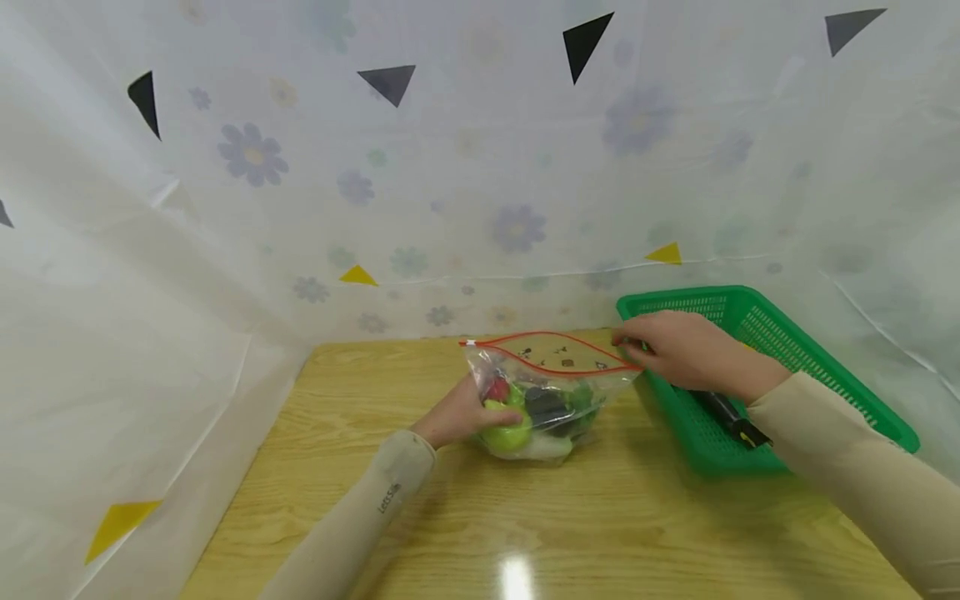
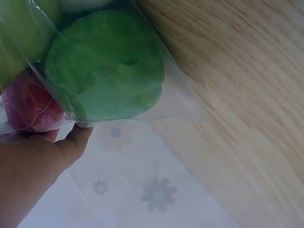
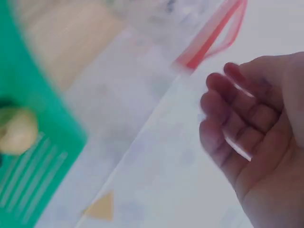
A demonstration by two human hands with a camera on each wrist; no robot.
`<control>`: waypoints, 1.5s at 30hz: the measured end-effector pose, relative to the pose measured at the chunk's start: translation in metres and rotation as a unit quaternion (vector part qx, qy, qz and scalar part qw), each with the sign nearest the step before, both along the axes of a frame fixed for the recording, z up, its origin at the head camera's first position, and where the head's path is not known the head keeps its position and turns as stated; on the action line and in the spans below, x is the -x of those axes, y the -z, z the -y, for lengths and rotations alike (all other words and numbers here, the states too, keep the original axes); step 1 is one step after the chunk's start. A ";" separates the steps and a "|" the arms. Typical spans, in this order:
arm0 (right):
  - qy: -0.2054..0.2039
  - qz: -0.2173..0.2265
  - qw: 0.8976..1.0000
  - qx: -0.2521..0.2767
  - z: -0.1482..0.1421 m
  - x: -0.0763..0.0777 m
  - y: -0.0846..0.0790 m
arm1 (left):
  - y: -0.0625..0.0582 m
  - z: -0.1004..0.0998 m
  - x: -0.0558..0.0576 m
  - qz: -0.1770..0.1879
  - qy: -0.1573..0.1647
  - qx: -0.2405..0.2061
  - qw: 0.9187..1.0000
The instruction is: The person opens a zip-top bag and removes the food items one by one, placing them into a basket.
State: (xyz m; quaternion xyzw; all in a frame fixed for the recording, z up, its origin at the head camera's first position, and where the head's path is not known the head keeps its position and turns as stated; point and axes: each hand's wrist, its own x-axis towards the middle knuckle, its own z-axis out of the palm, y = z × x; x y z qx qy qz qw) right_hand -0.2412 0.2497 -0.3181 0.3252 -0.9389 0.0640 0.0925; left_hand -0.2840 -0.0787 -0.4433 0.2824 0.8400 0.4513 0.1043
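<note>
A clear zip bag with a red zip stands on the table, its mouth parted. Through the plastic show a red round thing, a light green round fruit, a dark purple-black thing, a white piece and a green lump. My left hand grips the bag's left side, thumb across the front over the light green fruit, fingers behind. Just off the zip's right end is my right hand; in the right wrist view its fingers are loosely bent, apart from the red zip.
A green basket stands at the right under my right forearm. It holds a long black thing and a pale yellow round thing. Behind the wooden table hangs a flowered white sheet.
</note>
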 end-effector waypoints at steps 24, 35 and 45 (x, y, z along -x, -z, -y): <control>-0.100 0.193 0.971 -0.103 0.096 0.037 0.027 | 0.003 0.001 0.001 -0.020 0.016 -0.015 1.000; -0.054 0.256 0.955 -0.138 0.105 0.045 0.042 | -0.016 -0.001 -0.010 -0.039 0.067 -0.050 0.996; -0.079 0.225 0.963 -0.129 0.105 0.044 0.050 | -0.020 -0.001 -0.014 -0.023 0.082 -0.071 0.994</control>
